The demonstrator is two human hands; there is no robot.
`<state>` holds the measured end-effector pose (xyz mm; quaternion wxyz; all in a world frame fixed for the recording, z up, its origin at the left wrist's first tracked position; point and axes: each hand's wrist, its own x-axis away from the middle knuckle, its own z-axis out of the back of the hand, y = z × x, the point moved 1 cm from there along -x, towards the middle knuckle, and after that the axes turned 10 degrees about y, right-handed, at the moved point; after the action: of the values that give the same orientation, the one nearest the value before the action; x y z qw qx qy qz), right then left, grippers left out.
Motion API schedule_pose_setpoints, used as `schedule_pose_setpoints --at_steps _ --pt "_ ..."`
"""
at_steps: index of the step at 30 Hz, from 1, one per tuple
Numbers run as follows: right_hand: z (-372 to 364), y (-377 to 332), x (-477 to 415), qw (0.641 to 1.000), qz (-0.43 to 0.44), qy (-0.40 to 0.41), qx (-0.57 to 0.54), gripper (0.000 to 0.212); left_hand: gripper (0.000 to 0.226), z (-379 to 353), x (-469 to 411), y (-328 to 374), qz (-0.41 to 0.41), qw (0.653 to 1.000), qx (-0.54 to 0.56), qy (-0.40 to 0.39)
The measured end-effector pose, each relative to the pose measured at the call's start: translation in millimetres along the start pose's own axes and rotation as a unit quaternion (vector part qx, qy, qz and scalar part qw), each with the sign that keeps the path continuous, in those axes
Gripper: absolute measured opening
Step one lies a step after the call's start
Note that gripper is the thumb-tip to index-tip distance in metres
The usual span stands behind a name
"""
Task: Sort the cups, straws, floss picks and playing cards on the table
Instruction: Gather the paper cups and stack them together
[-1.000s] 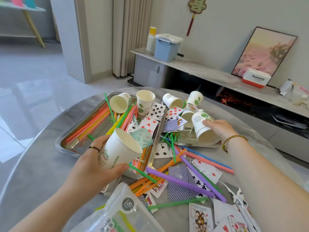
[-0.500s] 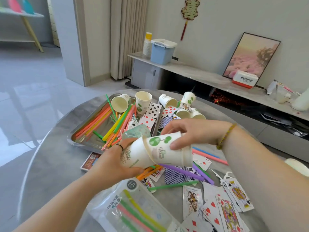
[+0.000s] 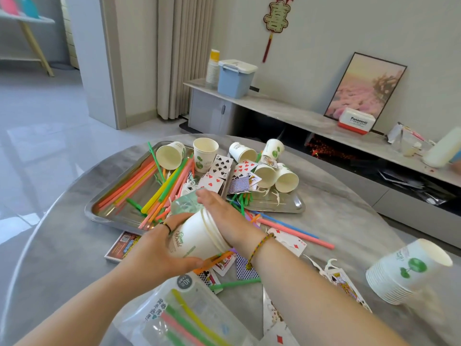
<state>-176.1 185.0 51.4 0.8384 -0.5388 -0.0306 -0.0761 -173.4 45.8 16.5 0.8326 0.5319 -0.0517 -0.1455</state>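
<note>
Open tabletop left; straws, cards clutter centre.

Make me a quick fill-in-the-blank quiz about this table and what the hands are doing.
The left hand grips a few nested paper ___.
Long colourful straws lie in a metal ___.
The wrist of the right hand wears a braided ___.
The lidded box on the shelf is coloured ___.
Missing words: cups; tray; bracelet; blue.

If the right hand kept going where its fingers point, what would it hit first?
Likely the crumpled clear plastic just ahead of the right hand, then the straws beyond; depth is unclear.
</note>
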Motion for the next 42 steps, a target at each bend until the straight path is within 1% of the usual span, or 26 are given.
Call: schedule_pose_setpoints --at_steps 2,3,5,6,9,11,13,14,16,17,19,22,24,29,33,37,42 --pt "-1.5 1.7 -8.8 1.000 -0.001 0.009 -0.022 0.049 0.062 0.1 -2.3 -4.5 0.008 1.000 -0.006 0.017" --pt "1.8 4.3 -16.1 0.999 0.001 0.029 -0.040 0.050 0.063 0.7 -5.2 -7.9 0.014 0.999 -0.006 0.033" --pt "16.6 11.0 -31.1 0.993 0.011 0.106 -0.055 0.052 0.065 3.6 -11.6 -15.9 0.030 0.997 0.006 0.077" --pt "27.5 18.1 -39.3 0.986 0.011 0.157 -0.046 0.049 0.064 5.7 -14.8 -22.0 0.042 0.994 0.016 0.099" --pt "71.8 53.9 -69.1 0.951 -0.025 0.305 0.028 0.049 0.064 12.6 -23.7 -33.8 0.064 0.986 0.034 0.153" --pt "102.0 77.8 -91.8 0.923 -0.048 0.372 0.084 0.050 0.066 16.0 -29.9 -39.3 0.076 0.981 0.055 0.168" --pt "124.4 94.1 -111.8 0.895 -0.081 0.412 0.152 0.053 0.064 16.5 -33.4 -43.6 0.082 0.981 0.068 0.164" --pt "132.9 99.1 -120.6 0.884 -0.098 0.421 0.178 0.060 0.067 16.8 -33.5 -42.9 0.085 0.980 0.074 0.164" --pt "143.9 106.6 -133.3 0.872 -0.124 0.424 0.210 0.076 0.089 17.7 -34.0 -44.7 0.093 0.978 0.080 0.168" --pt "148.2 110.2 -140.1 0.867 -0.126 0.426 0.225 0.081 0.096 17.9 -35.4 -47.3 0.098 0.977 0.083 0.171" --pt "154.2 115.3 -150.0 0.861 -0.135 0.425 0.245 0.086 0.096 18.3 -37.5 -52.5 0.102 0.977 0.076 0.171" --pt "156.0 124.0 -163.1 0.871 -0.149 0.404 0.236 0.090 0.084 18.0 -39.8 -55.8 0.094 0.977 0.068 0.180" --pt "154.6 127.4 -168.2 0.874 -0.155 0.400 0.229 0.088 0.081 17.6 -39.8 -55.5 0.096 0.976 0.063 0.186" --pt "154.7 130.0 -175.6 0.865 -0.145 0.420 0.232 0.070 0.083 16.8 -38.4 -52.5 0.101 0.976 0.063 0.185" --pt "157.4 129.1 -168.6 0.859 -0.134 0.432 0.239 0.068 0.081 16.3 -38.4 -53.8 0.091 0.977 0.059 0.185" --pt "156.8 128.1 -148.6 0.870 -0.110 0.434 0.208 0.068 0.080 16.6 -36.9 -51.0 0.073 0.979 0.057 0.180" --pt "155.6 116.5 -106.7 0.890 -0.065 0.432 0.134 0.067 0.079 12.8 -30.5 -37.0 0.054 0.985 0.059 0.150"
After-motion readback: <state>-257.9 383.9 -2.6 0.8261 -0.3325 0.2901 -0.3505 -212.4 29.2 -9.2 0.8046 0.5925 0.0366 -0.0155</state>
